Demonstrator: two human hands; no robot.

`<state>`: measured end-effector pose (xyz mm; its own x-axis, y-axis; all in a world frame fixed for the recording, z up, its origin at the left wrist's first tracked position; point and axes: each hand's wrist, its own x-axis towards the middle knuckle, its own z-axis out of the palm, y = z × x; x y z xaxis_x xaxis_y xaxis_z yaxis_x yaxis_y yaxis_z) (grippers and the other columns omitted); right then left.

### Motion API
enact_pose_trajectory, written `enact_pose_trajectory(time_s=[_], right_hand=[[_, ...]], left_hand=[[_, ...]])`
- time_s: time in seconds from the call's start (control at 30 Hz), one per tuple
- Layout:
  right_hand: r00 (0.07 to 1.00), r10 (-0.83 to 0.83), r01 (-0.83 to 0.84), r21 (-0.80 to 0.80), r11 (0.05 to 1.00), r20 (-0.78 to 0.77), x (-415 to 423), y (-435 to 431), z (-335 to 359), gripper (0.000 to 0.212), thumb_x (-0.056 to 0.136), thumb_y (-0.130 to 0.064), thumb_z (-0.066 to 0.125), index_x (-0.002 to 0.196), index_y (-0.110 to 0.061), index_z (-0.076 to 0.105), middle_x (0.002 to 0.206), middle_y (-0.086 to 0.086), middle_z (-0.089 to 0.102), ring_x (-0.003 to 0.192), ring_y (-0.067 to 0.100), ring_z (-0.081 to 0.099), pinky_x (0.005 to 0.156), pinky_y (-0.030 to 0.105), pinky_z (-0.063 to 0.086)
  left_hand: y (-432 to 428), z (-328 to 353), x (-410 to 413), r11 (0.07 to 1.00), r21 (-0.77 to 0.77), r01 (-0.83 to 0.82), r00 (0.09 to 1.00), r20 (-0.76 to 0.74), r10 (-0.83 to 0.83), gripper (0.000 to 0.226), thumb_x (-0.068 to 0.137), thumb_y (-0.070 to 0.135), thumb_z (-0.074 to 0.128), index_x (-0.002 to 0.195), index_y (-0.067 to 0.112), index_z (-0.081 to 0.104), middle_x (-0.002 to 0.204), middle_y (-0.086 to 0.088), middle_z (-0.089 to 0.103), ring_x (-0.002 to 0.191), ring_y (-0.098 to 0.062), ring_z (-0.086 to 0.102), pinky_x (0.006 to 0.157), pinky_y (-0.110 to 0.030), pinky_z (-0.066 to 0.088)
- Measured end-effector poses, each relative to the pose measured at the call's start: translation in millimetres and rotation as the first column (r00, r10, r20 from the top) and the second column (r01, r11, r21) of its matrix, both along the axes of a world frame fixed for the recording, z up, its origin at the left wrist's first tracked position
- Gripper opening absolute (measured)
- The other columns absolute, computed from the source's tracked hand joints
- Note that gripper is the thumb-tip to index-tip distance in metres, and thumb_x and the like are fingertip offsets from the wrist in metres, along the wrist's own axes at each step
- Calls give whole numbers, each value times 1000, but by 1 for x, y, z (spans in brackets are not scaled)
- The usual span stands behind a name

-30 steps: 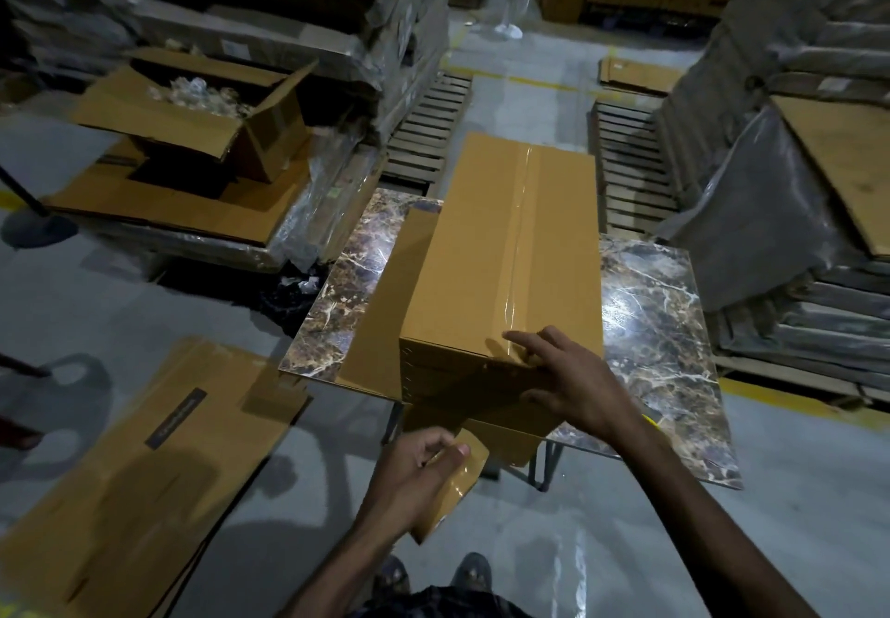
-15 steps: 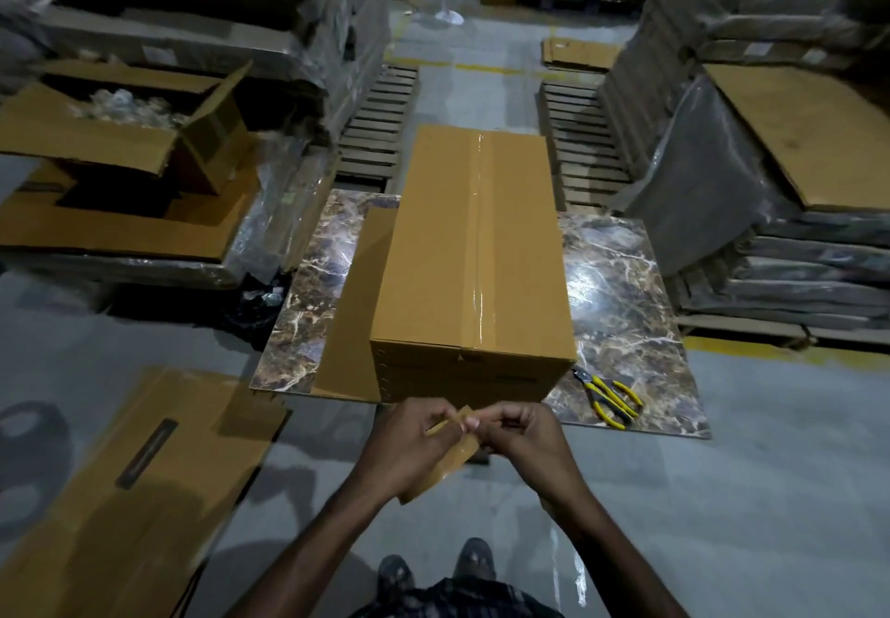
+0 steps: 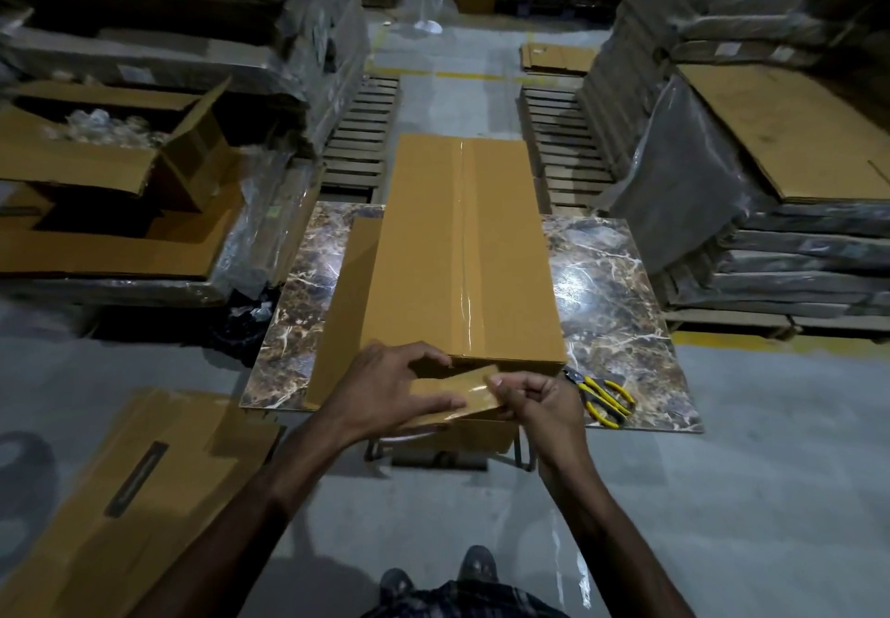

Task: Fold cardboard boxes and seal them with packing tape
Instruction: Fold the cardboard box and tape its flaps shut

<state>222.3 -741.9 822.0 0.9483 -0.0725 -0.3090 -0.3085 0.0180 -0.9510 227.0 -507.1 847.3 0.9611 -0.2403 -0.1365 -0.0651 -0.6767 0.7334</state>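
Observation:
A long brown cardboard box (image 3: 452, 251) lies on the marble table (image 3: 616, 299), with a glossy strip of tape running down its top seam. At the box's near end both hands hold a strip of brown packing tape (image 3: 462, 396) stretched across the front face. My left hand (image 3: 385, 386) grips the tape's left part with its fingers on the box edge. My right hand (image 3: 539, 396) pinches the tape's right end between thumb and fingers.
Yellow-handled scissors (image 3: 602, 393) lie on the table just right of my right hand. A flat cardboard sheet (image 3: 130, 487) lies on the floor at left. An open box (image 3: 111, 145) and wrapped stacks (image 3: 770, 184) flank the table. My shoes (image 3: 433, 574) show below.
Both hands have risen from below the table edge to the box's near end. The tape strip, bunched between them before, is now pulled out wide across the front face.

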Motion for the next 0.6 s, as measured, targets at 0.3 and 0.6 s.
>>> enact_pose_trajectory(time_s=[0.3, 0.6], right_hand=[[979, -204, 203, 57, 977, 12, 30, -75, -10, 18, 86, -10, 80, 93, 5, 75, 92, 22, 77, 77, 25, 68, 66, 26, 60], [943, -330, 332, 73, 941, -40, 46, -119, -26, 34, 78, -22, 86, 98, 3, 77, 79, 15, 75, 58, 18, 63, 54, 23, 54]], left_hand=[[58, 8, 18, 995, 81, -64, 992, 114, 54, 70, 49, 102, 61, 89, 48, 77, 103, 19, 77, 95, 0, 71, 81, -26, 59], [119, 19, 31, 987, 157, -34, 993, 119, 15, 53, 59, 85, 70, 79, 38, 82, 73, 36, 70, 66, 8, 67, 55, -15, 44]])
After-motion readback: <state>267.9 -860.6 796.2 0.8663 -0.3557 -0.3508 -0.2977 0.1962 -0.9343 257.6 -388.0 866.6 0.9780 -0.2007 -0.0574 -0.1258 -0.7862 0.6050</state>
